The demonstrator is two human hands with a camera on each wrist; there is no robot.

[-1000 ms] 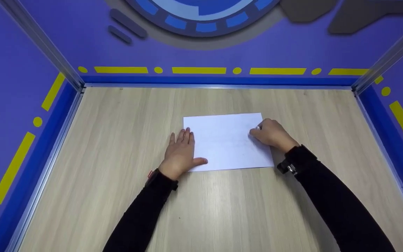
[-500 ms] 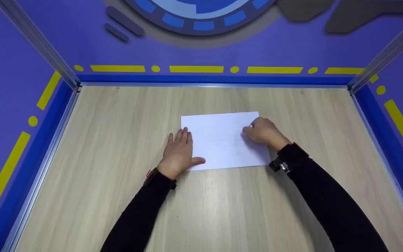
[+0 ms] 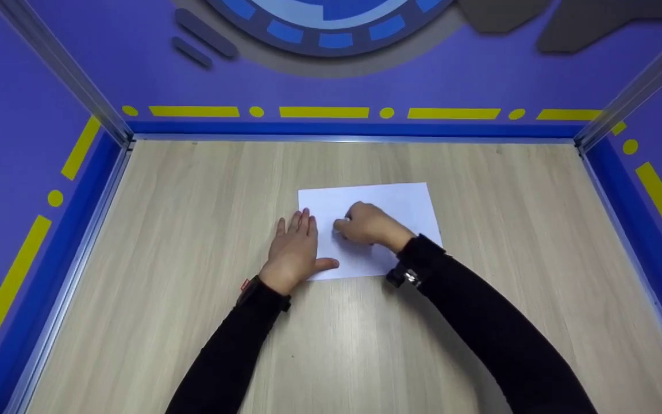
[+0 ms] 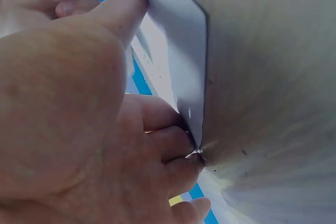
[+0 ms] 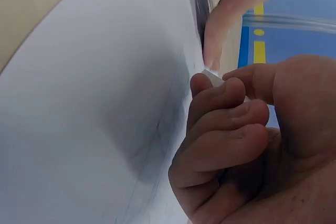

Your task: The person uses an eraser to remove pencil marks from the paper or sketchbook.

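The right hand, fingers curled around a small white piece, rests on a white sheet of paper, while just beside it the flat, relaxed left hand presses the sheet's edge against the wooden table.

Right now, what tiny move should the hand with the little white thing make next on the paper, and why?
Probably a short rub back toward the right. The right hand pinches a small white piece, maybe an eraser, near the paper's left side, close to the flat left hand pinning that edge. Faint grey marks show on the paper beside it.
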